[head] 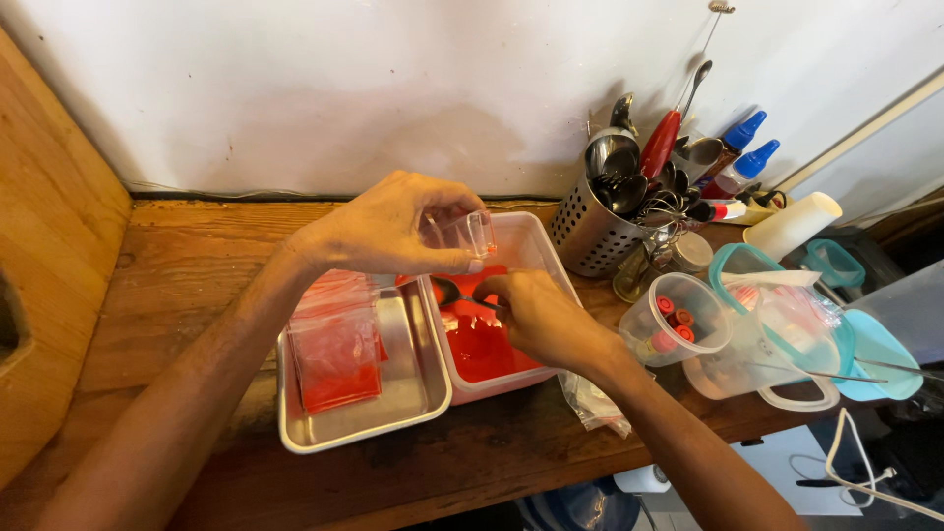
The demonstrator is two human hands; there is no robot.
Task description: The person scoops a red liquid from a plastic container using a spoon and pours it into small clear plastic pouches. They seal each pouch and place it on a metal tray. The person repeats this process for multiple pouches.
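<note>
You stood at a wooden counter with a white tub of red gel set in the middle of it, and a steel tray touching its left side. On that tray lay a stack of clear bags with red filling. A perforated steel utensil holder stood just behind the tub to the right, with plastic measuring jugs near it.

Your left hand was closed around a small clear cup, pinched between thumb and fingers and tilted on its side above the tub. Your right hand gripped a metal spoon by the handle, its bowl sitting just under the cup's mouth and over the red gel.

To do this step well, I judged that you needed to keep the cup directly over the tub so any drip fell back in, bring the spoon tip right to the rim, and tilt the cup only as far as the spoon needed. 1 steady small load looked safer than a heaped one, since the cup's mouth was narrow
</note>
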